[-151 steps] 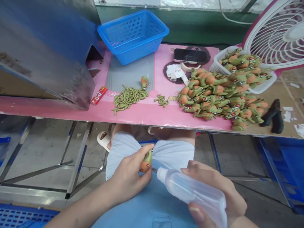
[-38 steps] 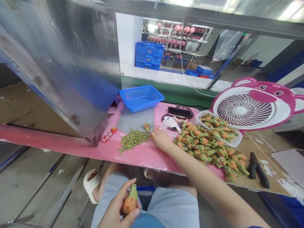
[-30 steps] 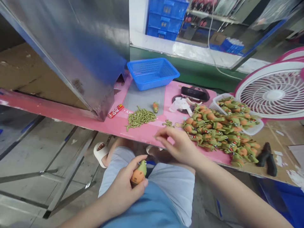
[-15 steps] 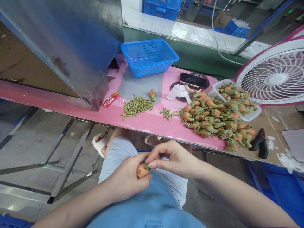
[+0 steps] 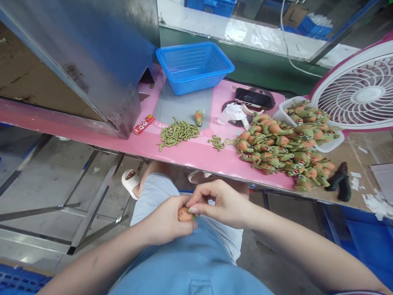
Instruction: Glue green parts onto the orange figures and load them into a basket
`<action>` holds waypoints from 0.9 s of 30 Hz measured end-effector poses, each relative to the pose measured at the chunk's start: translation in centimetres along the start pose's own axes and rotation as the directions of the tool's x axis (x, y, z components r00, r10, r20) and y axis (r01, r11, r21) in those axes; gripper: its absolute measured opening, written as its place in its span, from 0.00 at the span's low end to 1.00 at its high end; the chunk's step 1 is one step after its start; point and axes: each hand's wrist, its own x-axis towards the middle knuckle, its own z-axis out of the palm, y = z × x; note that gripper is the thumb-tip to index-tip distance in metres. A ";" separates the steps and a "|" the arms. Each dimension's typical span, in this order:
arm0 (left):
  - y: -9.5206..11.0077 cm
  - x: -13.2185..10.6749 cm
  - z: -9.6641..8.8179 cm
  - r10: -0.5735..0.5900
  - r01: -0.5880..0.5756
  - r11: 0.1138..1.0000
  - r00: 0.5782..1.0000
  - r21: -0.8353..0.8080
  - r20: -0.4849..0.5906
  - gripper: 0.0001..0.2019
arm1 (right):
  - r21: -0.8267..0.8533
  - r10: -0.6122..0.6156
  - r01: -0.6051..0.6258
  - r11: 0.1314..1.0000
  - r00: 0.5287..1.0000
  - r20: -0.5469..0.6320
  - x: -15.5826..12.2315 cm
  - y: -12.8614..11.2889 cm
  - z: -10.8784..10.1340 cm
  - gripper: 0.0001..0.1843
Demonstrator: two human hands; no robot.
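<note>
My left hand (image 5: 167, 219) is closed around a small orange and green toy figure (image 5: 185, 214), held over my lap. My right hand (image 5: 219, 205) pinches at the figure's green end with thumb and forefinger; whatever small part lies between those fingertips is mostly hidden. On the pink table mat in front lie a heap of short green curved pieces (image 5: 178, 133) and a smaller group of green pieces (image 5: 216, 142). One more orange and green figure (image 5: 198, 117) rests behind the heap. To the right spreads a large pile of such figures (image 5: 279, 147).
A blue perforated basket (image 5: 196, 84) stands at the back, with a metal housing (image 5: 123, 82) to its left. A phone (image 5: 254, 98), a white fan (image 5: 365, 94), a white basket (image 5: 333, 143) of figures and black objects (image 5: 344, 187) occupy the right. The table's front edge runs before my knees.
The view has shifted slightly. Both hands stay together on the toy figure, with the right fingertips now closer over its green end and more of it covered.
</note>
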 end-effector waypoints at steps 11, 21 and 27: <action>-0.9 0.3 -0.3 -0.004 0.007 0.997 0.999 -0.083 0.039 0.07 | 0.003 0.045 -0.045 0.999 0.999 -0.024 0.2 0.1 0.4 0.07; 0.2 0.4 -0.2 0.023 -0.026 0.994 0.999 -0.111 -0.025 0.31 | -0.117 -0.132 0.128 0.985 0.991 -0.030 0.0 -0.2 -0.1 0.05; 1.5 -0.6 -0.3 0.192 -0.167 0.952 0.978 0.256 -0.076 0.40 | -0.192 -0.271 0.215 0.957 0.898 -0.345 -0.9 0.3 -0.5 0.10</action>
